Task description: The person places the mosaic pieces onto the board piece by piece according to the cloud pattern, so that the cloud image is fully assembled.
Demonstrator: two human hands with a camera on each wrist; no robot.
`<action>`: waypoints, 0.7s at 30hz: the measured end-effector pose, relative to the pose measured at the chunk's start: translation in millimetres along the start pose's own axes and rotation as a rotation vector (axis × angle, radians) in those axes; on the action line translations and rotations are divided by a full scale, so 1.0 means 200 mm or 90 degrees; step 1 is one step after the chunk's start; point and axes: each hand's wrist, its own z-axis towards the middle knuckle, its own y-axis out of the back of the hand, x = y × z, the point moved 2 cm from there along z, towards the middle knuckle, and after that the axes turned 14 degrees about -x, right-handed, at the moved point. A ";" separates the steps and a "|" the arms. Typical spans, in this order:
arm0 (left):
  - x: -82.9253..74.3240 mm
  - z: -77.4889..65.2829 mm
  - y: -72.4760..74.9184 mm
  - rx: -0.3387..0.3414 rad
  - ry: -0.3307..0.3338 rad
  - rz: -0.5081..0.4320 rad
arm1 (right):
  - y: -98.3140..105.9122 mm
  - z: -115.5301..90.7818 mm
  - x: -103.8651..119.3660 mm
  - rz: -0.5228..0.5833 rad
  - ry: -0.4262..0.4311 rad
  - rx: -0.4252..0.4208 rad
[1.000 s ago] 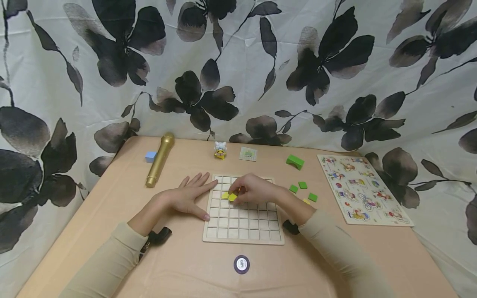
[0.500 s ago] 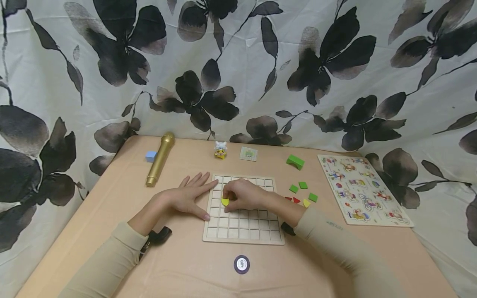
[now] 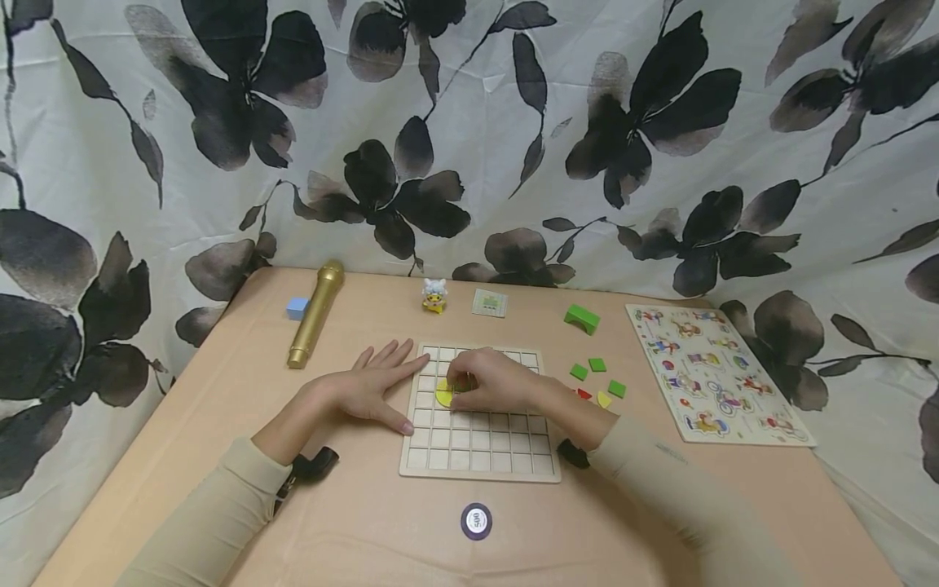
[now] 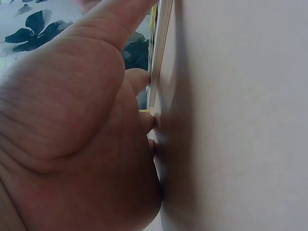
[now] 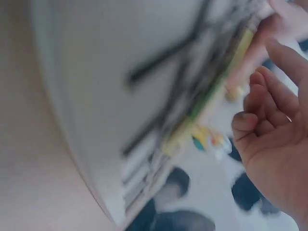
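Note:
A pale wooden grid board (image 3: 480,462) lies mid-table in the head view. On its left half sits a yellow rounded piece (image 3: 443,395), partly covered by my right hand (image 3: 495,381). That hand hovers over the board with bent fingers; in the right wrist view, nothing shows between thumb and forefinger of the right hand (image 5: 276,130). My left hand (image 3: 370,390) lies with fingers spread at the board's left edge, its forefinger and thumb touching the rim. In the left wrist view, the left hand (image 4: 72,120) rests on the table beside the board edge (image 4: 161,53).
Right of the board lie several green squares (image 3: 597,365), red pieces (image 3: 584,394), a yellow piece (image 3: 604,399) and a green block (image 3: 582,319). A picture board (image 3: 719,375), gold microphone-shaped tube (image 3: 315,315), blue block (image 3: 297,308), figurine (image 3: 434,296), card (image 3: 488,303) and round chip (image 3: 476,521) surround it.
My right hand has set down the yellow piece it held over the board and drawn slightly back to the right. The left hand has stayed in place.

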 end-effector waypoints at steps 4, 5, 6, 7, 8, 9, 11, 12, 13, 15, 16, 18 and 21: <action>0.00 0.00 0.00 0.000 0.000 0.004 | 0.13 -0.06 -0.04 0.035 -0.015 -0.052; 0.00 0.00 0.00 0.000 0.001 0.007 | 0.16 -0.08 -0.06 0.049 -0.021 -0.073; 0.00 0.00 0.00 0.000 0.002 0.007 | 0.20 -0.11 -0.08 0.067 -0.031 -0.095; 0.00 0.00 0.01 -0.001 0.001 0.007 | 0.23 -0.13 -0.10 0.086 -0.044 -0.120; 0.00 0.00 0.01 -0.001 0.001 0.008 | 0.26 -0.16 -0.13 0.099 -0.059 -0.142; 0.00 0.00 0.01 -0.002 0.002 0.007 | 0.28 -0.18 -0.16 0.103 -0.076 -0.162; 0.00 0.00 0.01 -0.003 0.004 0.006 | 0.32 -0.22 -0.22 0.100 -0.105 -0.188; 0.00 -0.01 0.01 -0.003 0.006 0.002 | 0.34 -0.23 -0.25 0.096 -0.118 -0.196; 0.00 -0.01 0.01 -0.004 0.006 0.001 | 0.36 -0.25 -0.28 0.090 -0.129 -0.199; 0.00 -0.01 0.01 -0.005 0.008 -0.004 | 0.39 -0.28 -0.33 0.080 -0.145 -0.200; 0.00 -0.01 0.00 -0.005 0.007 -0.003 | 0.41 -0.30 -0.35 0.078 -0.150 -0.200; 0.00 0.00 0.00 -0.006 0.003 -0.004 | 0.45 -0.33 -0.40 0.070 -0.162 -0.196; 0.00 0.00 0.00 -0.005 0.000 -0.003 | 0.49 -0.38 -0.46 0.040 -0.171 -0.177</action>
